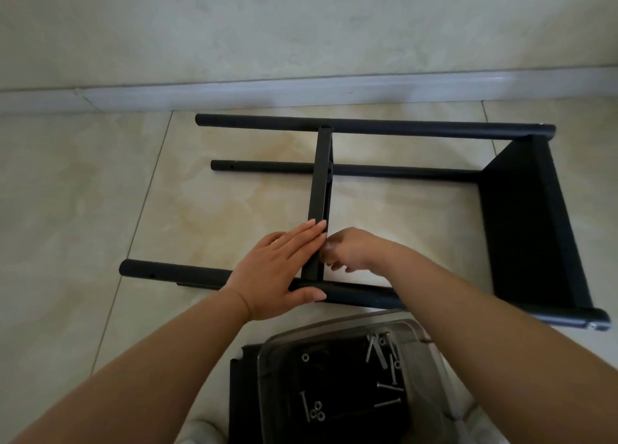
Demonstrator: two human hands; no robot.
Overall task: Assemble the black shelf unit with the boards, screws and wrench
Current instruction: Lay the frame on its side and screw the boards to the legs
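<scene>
The black shelf unit lies on its side on the tiled floor. Its far pole (pixel 401 127), middle pole (pixel 401 171) and near pole (pixel 174 271) run left to right into an end board (pixel 525 223) at the right. A narrow middle board (pixel 321 176) stands edge-on between the far and near poles. My left hand (pixel 277 269) presses flat against this board's left face, with the thumb on the near pole. My right hand (pixel 354 249) is curled against the board's right face low down. Its fingertips are hidden, so I cannot tell what they pinch.
A clear plastic tray (pixel 431 370) near my knees holds several loose screws (pixel 388 403) and nuts (pixel 317 413). It rests on a spare black board (pixel 244 393). A white skirting (pixel 301 91) and the wall run just behind the frame. Bare tiles lie to the left.
</scene>
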